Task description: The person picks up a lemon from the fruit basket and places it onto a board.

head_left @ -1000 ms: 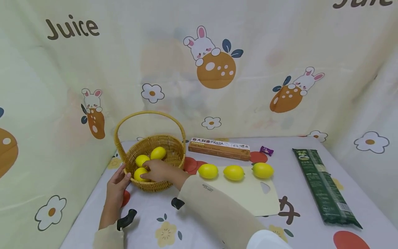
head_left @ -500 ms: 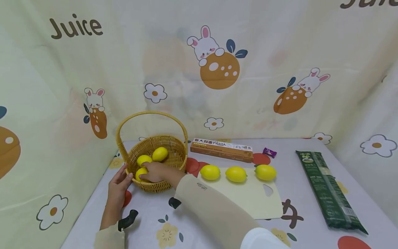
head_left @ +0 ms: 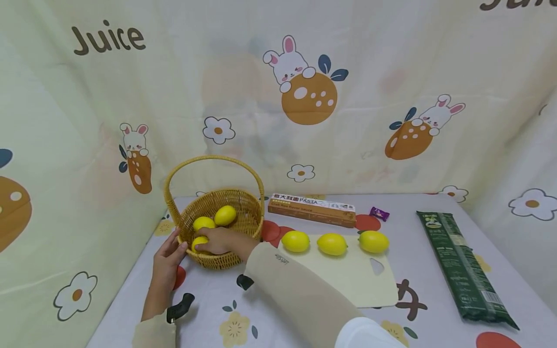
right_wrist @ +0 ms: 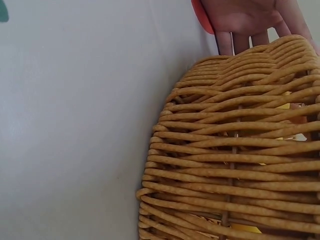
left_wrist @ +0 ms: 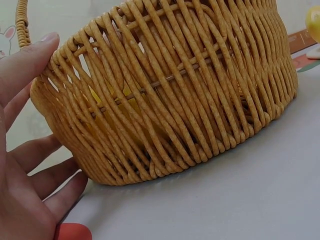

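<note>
A wicker basket (head_left: 217,262) with a tall arched handle stands at the left of the table. My left hand (head_left: 167,261) holds its left side, thumb over the rim (left_wrist: 30,60) and the other fingers against the outer wall. Inside the basket, my right hand (head_left: 219,240) has its fingers around a yellow lemon (head_left: 199,245), partly hidden by the hand. Two more lemons lie behind it, one (head_left: 204,223) close to the fingers and one (head_left: 226,215) farther back. In the right wrist view, the woven wall (right_wrist: 235,150) hides the right hand's grasp.
Right of the basket, a cream cutting board (head_left: 348,285) bears three lemons in a row: left (head_left: 296,241), middle (head_left: 332,244) and right (head_left: 373,241). Behind it lie a pasta box (head_left: 311,211) and a small purple wrapped candy (head_left: 379,213). A long green packet (head_left: 465,268) lies far right.
The head view has shifted slightly, so everything sits a little farther right in it. Both hands keep their places at the basket, and the lemons have not visibly moved.
</note>
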`<action>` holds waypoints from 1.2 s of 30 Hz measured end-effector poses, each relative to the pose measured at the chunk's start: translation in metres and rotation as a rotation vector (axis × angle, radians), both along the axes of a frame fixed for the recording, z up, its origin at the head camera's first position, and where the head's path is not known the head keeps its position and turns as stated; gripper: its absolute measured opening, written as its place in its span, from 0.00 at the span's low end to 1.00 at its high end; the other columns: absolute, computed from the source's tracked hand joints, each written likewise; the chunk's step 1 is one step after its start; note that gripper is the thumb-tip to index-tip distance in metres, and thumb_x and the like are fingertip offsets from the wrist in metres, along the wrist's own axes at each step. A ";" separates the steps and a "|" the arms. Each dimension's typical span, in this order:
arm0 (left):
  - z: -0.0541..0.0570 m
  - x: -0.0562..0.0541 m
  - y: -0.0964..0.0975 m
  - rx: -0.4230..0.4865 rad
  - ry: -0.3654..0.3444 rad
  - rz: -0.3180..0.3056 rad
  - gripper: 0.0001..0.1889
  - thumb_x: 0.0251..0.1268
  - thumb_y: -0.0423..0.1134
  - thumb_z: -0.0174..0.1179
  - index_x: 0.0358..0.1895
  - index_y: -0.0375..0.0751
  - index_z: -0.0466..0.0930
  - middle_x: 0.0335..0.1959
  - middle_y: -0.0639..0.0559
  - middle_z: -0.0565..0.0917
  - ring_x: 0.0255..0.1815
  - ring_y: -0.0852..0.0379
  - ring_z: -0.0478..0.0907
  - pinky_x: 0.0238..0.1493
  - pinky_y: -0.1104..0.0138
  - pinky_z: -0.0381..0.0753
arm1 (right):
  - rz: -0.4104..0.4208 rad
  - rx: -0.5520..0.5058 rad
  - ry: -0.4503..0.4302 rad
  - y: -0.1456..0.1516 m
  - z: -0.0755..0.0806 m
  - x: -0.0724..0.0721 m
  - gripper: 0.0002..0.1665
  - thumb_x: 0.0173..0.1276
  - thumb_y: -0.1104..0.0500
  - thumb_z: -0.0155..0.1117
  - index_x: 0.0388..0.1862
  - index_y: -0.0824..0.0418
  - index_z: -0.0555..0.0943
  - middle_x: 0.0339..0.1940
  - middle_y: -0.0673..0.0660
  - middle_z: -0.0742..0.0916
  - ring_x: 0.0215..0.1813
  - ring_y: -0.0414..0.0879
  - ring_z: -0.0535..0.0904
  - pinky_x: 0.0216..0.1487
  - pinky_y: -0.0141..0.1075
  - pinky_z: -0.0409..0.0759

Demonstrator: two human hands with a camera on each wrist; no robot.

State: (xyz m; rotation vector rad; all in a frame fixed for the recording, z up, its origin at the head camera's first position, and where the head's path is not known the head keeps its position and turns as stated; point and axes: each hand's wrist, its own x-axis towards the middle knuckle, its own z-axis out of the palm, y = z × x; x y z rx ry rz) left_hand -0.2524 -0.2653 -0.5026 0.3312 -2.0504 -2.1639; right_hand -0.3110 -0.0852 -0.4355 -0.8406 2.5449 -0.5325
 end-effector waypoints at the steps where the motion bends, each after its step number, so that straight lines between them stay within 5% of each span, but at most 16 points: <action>1: 0.000 0.000 0.000 0.001 0.001 0.002 0.33 0.67 0.46 0.63 0.74 0.55 0.63 0.73 0.46 0.63 0.70 0.51 0.62 0.61 0.67 0.70 | 0.012 -0.001 0.009 0.000 0.000 0.000 0.31 0.74 0.36 0.48 0.72 0.41 0.66 0.67 0.44 0.75 0.68 0.44 0.68 0.69 0.45 0.65; 22: 0.000 0.003 0.003 0.002 -0.014 -0.005 0.32 0.69 0.43 0.61 0.74 0.55 0.62 0.73 0.47 0.63 0.70 0.53 0.62 0.61 0.68 0.71 | -0.044 -0.016 0.043 0.007 0.002 0.004 0.37 0.68 0.38 0.61 0.73 0.45 0.67 0.67 0.45 0.75 0.68 0.42 0.68 0.68 0.42 0.66; 36: 0.001 -0.001 -0.001 -0.044 -0.014 -0.017 0.33 0.68 0.46 0.61 0.75 0.58 0.61 0.73 0.47 0.63 0.70 0.52 0.63 0.61 0.68 0.71 | -0.046 -0.122 0.082 0.031 0.014 0.000 0.37 0.66 0.41 0.66 0.71 0.49 0.70 0.66 0.47 0.76 0.61 0.41 0.72 0.63 0.37 0.71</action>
